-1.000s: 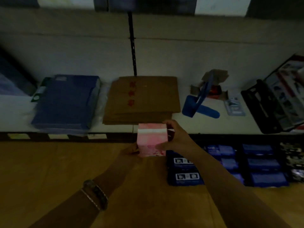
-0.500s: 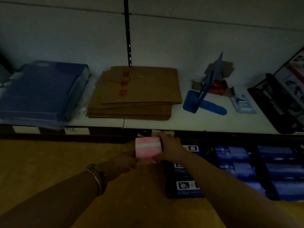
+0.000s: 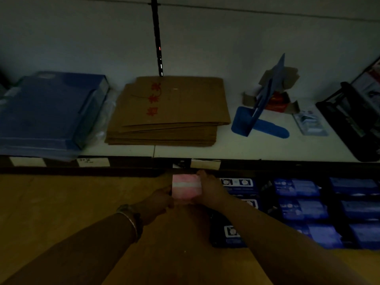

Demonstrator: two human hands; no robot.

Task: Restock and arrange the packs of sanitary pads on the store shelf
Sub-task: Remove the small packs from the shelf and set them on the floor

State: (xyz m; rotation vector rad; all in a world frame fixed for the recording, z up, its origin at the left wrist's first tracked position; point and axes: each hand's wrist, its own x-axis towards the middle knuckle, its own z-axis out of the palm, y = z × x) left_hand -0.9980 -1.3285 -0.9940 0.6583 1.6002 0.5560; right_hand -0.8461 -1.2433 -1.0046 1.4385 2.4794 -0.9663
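A pink pack of sanitary pads (image 3: 186, 189) with a white band is held between both hands over the wooden lower shelf (image 3: 72, 202), just under the edge of the white shelf above. My left hand (image 3: 159, 199) grips its left side and my right hand (image 3: 208, 188) grips its right side. To the right of the pink pack lie rows of dark blue pad packs (image 3: 298, 198); the nearest blue pack (image 3: 238, 185) sits right beside my right hand. The light is dim.
On the white upper shelf (image 3: 257, 149) lie a blue box (image 3: 47, 112), a stack of flat brown cardboard (image 3: 168, 112), a blue bookend (image 3: 261, 118), a small blister pack (image 3: 310, 122) and a black item (image 3: 349, 120) at right. Price tags (image 3: 205, 163) line its front rail.
Both hands have carried the pink pack downward and inward, from in front of the upper shelf's edge to the lower shelf beside the blue packs. The camera has tilted lower.
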